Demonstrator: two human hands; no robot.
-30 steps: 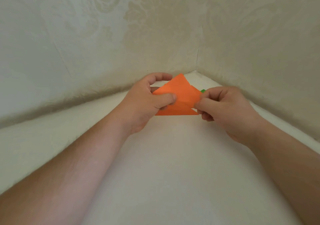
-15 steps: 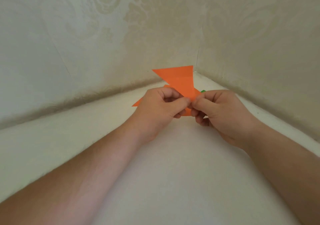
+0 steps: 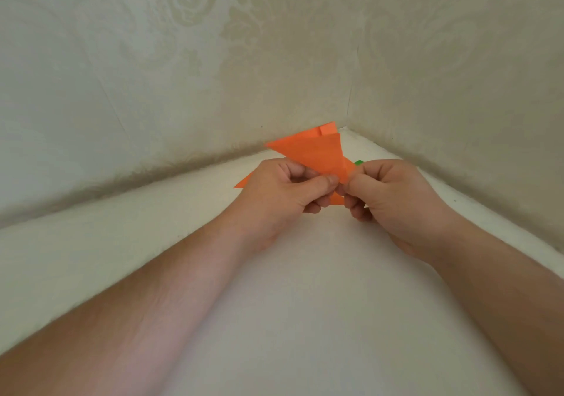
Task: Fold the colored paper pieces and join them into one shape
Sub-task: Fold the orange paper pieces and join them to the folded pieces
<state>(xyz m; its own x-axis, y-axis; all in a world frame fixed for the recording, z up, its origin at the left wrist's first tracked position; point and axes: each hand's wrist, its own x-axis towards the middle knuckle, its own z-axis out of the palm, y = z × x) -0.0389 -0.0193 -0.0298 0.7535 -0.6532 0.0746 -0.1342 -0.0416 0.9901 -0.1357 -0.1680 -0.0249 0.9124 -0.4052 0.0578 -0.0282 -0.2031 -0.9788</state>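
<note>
My left hand (image 3: 283, 191) and right hand (image 3: 393, 197) both pinch the orange paper (image 3: 314, 154), lifted above the desk (image 3: 305, 304). Uneven pulling could skew the crease; the green piece (image 3: 359, 162) lies behind.

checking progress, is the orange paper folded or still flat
Folded: the orange paper shows layered triangular flaps, pinched by left hand and right hand.

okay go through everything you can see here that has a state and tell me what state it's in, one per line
orange paper: folded, a triangular flap standing up, held above the surface in both hands
left hand: pinches the orange paper, fingers curled
right hand: pinches the orange paper, fingers curled
green paper: mostly hidden behind the right hand, only a corner shows; fold state unclear
</note>
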